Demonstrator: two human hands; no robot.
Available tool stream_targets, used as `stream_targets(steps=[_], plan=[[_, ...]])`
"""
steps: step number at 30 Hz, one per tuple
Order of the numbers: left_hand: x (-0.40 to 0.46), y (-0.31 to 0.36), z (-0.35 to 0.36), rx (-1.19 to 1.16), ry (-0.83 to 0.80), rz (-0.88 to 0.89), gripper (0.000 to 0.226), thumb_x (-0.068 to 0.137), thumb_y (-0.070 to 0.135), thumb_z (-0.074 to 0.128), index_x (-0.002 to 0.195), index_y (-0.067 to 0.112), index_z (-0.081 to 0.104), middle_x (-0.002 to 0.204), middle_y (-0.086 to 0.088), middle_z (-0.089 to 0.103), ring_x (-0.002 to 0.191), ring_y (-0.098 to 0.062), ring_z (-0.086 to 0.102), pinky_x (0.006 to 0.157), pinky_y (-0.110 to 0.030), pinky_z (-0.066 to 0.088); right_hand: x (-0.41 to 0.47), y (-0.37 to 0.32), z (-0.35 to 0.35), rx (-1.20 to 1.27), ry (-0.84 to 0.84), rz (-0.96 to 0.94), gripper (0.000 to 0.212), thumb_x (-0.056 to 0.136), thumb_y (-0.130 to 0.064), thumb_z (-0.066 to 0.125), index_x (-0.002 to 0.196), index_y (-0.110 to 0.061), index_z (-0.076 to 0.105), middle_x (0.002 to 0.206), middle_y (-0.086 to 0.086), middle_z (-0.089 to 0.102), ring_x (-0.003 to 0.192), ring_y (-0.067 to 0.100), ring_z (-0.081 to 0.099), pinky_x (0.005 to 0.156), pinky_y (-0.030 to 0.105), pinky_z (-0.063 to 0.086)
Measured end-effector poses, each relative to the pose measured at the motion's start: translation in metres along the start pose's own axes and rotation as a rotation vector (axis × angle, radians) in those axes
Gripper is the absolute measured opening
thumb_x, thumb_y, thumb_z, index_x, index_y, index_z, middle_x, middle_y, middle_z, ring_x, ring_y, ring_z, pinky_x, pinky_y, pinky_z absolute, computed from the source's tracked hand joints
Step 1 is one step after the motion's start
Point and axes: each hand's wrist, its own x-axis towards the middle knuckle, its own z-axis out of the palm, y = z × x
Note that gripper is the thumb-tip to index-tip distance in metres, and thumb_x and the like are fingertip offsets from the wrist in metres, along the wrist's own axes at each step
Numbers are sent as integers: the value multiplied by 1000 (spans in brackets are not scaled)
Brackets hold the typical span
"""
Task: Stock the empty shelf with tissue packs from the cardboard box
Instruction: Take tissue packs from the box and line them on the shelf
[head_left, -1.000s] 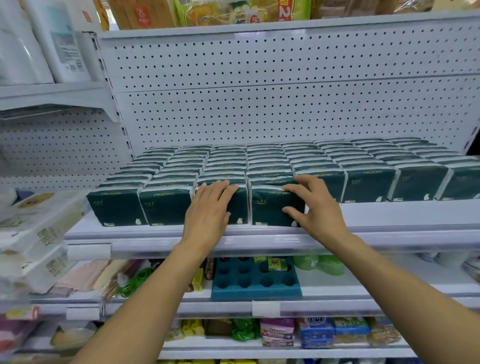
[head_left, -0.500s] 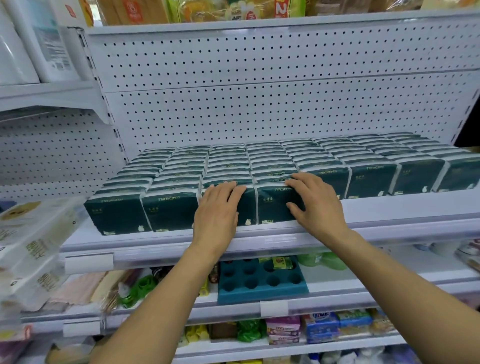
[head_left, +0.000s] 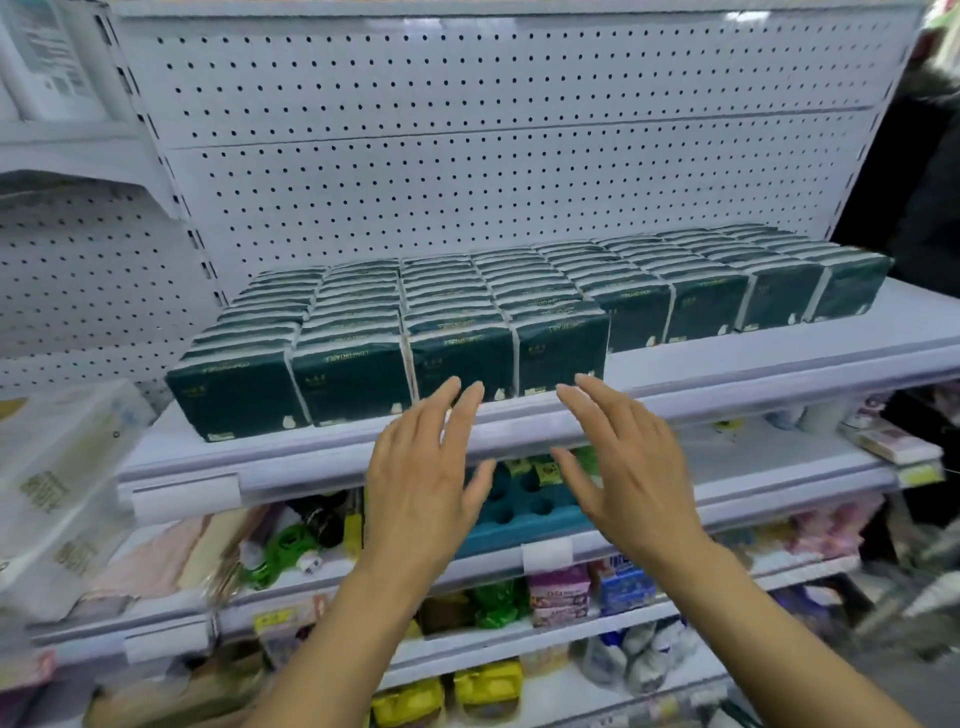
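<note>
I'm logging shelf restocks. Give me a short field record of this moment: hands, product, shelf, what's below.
left hand: open, fingers straight, in front of the shelf edge, holding nothing
right hand: open, likewise empty
tissue packs: dark green, in rows front to back; the four left rows reach nearer the front
shelf: white, pegboard back
lower shelf: teal tray with round holes

Tissue packs (head_left: 462, 358): dark green film wrap, slightly glossy, gold print, white paper showing at the seams. Shelf (head_left: 727, 364) beneath the packs: smooth, white painted metal, satin sheen. Pegboard back panel (head_left: 467, 171) behind the packs: matt white perforated metal. Tray (head_left: 519, 514) below the shelf: matt teal plastic.
</note>
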Motion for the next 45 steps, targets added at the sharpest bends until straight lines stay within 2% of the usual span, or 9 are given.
stream_targets(steps=[7, 12, 16, 21, 24, 29, 34, 38, 45], plan=[[-102, -14, -21, 90, -164, -57, 77, 82, 45, 71, 146, 18, 41, 147, -6, 47, 130, -25, 48, 106, -47, 41, -83, -58, -1, 22, -177, -59, 56, 92, -38, 59, 141, -18, 42, 145, 8, 44, 129, 28, 46, 101, 49, 43], [-176, -23, -45, 113, -280, -135, 81, 82, 50, 71, 148, 21, 34, 148, -7, 46, 127, -29, 52, 100, -46, 46, -135, -108, -6, 133, -330, -62, 61, 87, -37, 64, 141, -17, 42, 145, 10, 44, 124, 32, 51, 83, 42, 54], [-237, -38, -75, 124, -374, -223, 78, 85, 51, 65, 150, 19, 35, 150, -8, 44, 130, -31, 50, 103, -48, 44, -165, -154, -11, 144, -393, -95, 60, 88, -43, 63, 139, -18, 45, 142, 6, 48, 123, 27, 52, 89, 42, 50], [-302, -67, -112, 157, -460, -340, 79, 81, 46, 72, 148, 21, 40, 146, -11, 49, 128, -33, 52, 103, -49, 43, -192, -215, -2, 228, -473, -150, 58, 89, -41, 62, 139, -17, 44, 142, 7, 49, 124, 28, 52, 89, 43, 50], [-343, -97, -127, 171, -527, -397, 80, 83, 48, 69, 150, 24, 35, 150, -9, 43, 133, -31, 47, 107, -49, 40, -205, -256, 12, 284, -540, -160, 59, 88, -39, 66, 138, -16, 45, 141, 8, 49, 122, 29, 53, 83, 43, 54], [-413, -163, -148, 176, -687, -547, 83, 89, 54, 58, 156, 30, 16, 160, -1, 25, 144, -24, 30, 115, -46, 25, -235, -337, 51, 311, -721, -171, 58, 91, -43, 57, 143, -21, 41, 143, 2, 44, 124, 24, 49, 74, 41, 57], [-491, -252, -162, 151, -875, -659, 80, 84, 48, 65, 153, 25, 29, 153, -5, 39, 132, -28, 46, 107, -43, 39, -266, -425, 101, 354, -882, -138, 51, 87, -38, 63, 134, -24, 50, 127, 1, 53, 105, 28, 59, 68, 39, 53], [-548, -323, -166, 62, -1003, -736, 74, 89, 43, 61, 152, 24, 27, 151, -3, 36, 129, -28, 45, 97, -41, 46, -289, -492, 145, 374, -1042, -109, 49, 96, -43, 48, 142, -32, 36, 141, -6, 42, 115, 18, 53, 81, 32, 51], [-607, -394, -131, -92, -1145, -727, 65, 96, 34, 57, 151, 22, 26, 152, -4, 32, 134, -25, 38, 107, -35, 39, -323, -573, 230, 368, -1204, -111, 45, 99, -37, 46, 142, -28, 39, 137, -2, 47, 117, 18, 51, 87, 35, 50]])
